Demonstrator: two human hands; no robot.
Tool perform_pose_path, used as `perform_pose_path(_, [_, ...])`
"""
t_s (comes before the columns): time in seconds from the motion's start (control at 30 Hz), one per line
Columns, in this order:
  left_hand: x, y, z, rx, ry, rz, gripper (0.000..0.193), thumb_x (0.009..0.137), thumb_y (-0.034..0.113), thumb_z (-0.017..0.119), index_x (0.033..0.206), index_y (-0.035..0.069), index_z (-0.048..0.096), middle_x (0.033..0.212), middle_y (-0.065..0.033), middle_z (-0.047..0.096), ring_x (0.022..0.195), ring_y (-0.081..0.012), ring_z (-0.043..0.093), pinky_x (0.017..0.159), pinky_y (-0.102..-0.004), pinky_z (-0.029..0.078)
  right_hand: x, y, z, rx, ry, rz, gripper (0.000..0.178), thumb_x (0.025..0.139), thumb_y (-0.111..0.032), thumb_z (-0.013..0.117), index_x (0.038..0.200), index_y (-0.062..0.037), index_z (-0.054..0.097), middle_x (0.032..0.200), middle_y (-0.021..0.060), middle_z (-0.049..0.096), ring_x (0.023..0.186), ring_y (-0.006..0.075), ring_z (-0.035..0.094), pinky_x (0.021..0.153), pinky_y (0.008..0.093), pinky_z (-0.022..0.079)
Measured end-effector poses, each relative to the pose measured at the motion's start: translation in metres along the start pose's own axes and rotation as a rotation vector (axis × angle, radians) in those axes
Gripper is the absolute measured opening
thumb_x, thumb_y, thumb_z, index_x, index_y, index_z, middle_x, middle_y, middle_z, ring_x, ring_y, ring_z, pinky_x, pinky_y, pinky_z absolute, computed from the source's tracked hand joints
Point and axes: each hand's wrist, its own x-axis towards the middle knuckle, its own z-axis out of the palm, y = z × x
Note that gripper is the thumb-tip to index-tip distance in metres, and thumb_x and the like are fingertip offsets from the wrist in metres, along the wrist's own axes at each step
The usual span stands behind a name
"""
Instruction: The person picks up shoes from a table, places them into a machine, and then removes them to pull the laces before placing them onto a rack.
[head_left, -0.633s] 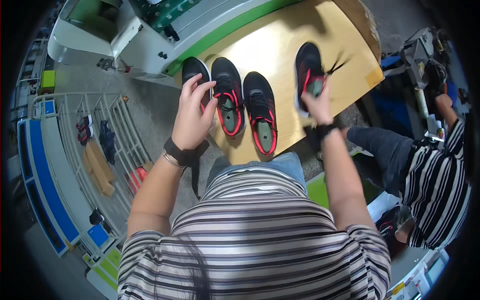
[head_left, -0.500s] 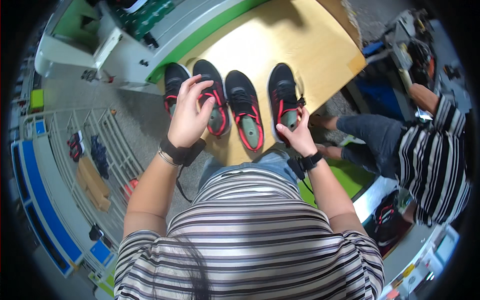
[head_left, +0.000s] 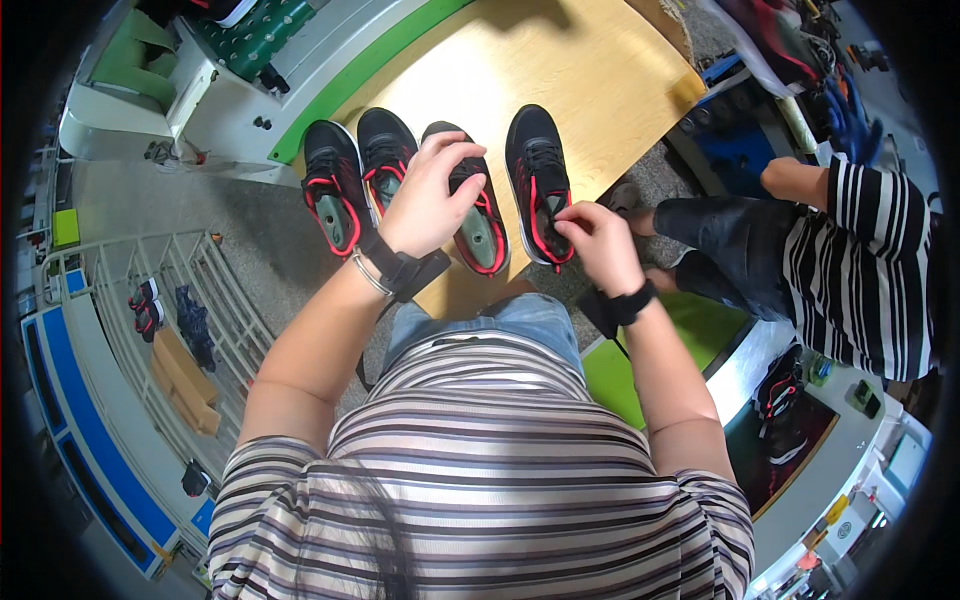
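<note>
Several black sneakers with red trim stand side by side on a pale wooden tabletop [head_left: 590, 70], toes pointing away from me. My right hand [head_left: 603, 245] is at the opening of the rightmost sneaker [head_left: 535, 150], thumb and fingers pinched together over its collar; what they pinch is too small to make out. Above the third sneaker [head_left: 497, 225] is my left hand [head_left: 430, 200], fingers bent and thumb apart, holding nothing; it partly covers that shoe. A grey-green shoe last [head_left: 478, 235] fills it. The leftmost sneaker [head_left: 330, 170] and second sneaker [head_left: 385, 135] also hold lasts.
A co-worker in a striped shirt [head_left: 850, 270] sits at the right. A green-edged machine [head_left: 350, 75] borders the table's far left. Left of me stands a metal rack [head_left: 235, 290] holding a shoe and cardboard. Another dark shoe [head_left: 785, 400] lies on the bench at right.
My left hand has shifted right, from over the second sneaker to over the third. My right hand has come from the rightmost sneaker's side to its opening. The view has shifted slightly.
</note>
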Motion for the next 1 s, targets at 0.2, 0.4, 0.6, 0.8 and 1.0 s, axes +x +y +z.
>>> perform_pose_path(0.2, [0.000,0.011,0.003,-0.011,-0.006,0.002,0.032,0.089,0.016,0.065,0.120,0.006,0.062,0.136,-0.0170,0.049,0.130,-0.0336,0.046,0.109,-0.0414,0.035,0.031,-0.011,0.014,-0.435,0.155,-0.305,0.006,0.087,-0.007,0.063,0.091,-0.0032,0.061,0.090,0.0147,0.058,0.091,0.0354,0.059,0.078,0.0432,0.050])
perform_pose_path(0.4, [0.008,0.021,0.013,-0.007,0.001,0.050,0.031,0.089,0.015,0.064,0.119,0.004,0.062,0.133,-0.0189,0.050,0.126,-0.0364,0.048,0.107,-0.0409,0.039,0.029,-0.006,-0.006,-0.676,0.030,-0.529,0.012,0.085,-0.013,0.065,0.094,-0.0047,0.064,0.091,0.0131,0.061,0.085,0.0340,0.062,0.074,0.0419,0.051])
perform_pose_path(0.6, [0.009,0.018,0.031,-0.013,-0.075,0.054,0.033,0.088,0.014,0.064,0.119,0.003,0.060,0.131,-0.0196,0.051,0.124,-0.0368,0.049,0.105,-0.0412,0.040,0.028,-0.007,-0.006,-0.589,0.007,-0.457,0.016,0.081,-0.013,0.068,0.093,-0.0038,0.066,0.088,0.0128,0.063,0.085,0.0326,0.063,0.075,0.0410,0.052])
perform_pose_path(0.8, [0.015,0.010,0.069,-0.149,0.046,-0.022,0.053,0.088,0.016,0.065,0.136,0.003,0.046,0.136,-0.0233,0.043,0.129,-0.0385,0.043,0.109,-0.0395,0.036,0.073,0.011,-0.006,-0.515,-0.091,-0.228,0.018,0.078,-0.021,0.072,0.093,-0.0113,0.072,0.117,0.0100,0.059,0.115,0.0325,0.051,0.094,0.0437,0.040])
perform_pose_path(1.0, [0.018,0.028,0.140,-0.381,-0.305,-0.743,0.127,0.068,0.015,0.075,0.153,0.012,-0.019,0.156,-0.0357,-0.006,0.144,-0.0508,0.016,0.115,-0.0480,0.030,0.049,0.043,-0.006,-0.293,-0.186,-0.072,0.034,0.089,-0.037,0.068,0.114,-0.0139,0.073,0.149,0.0212,0.038,0.139,0.0394,0.033,0.111,0.0485,0.030])
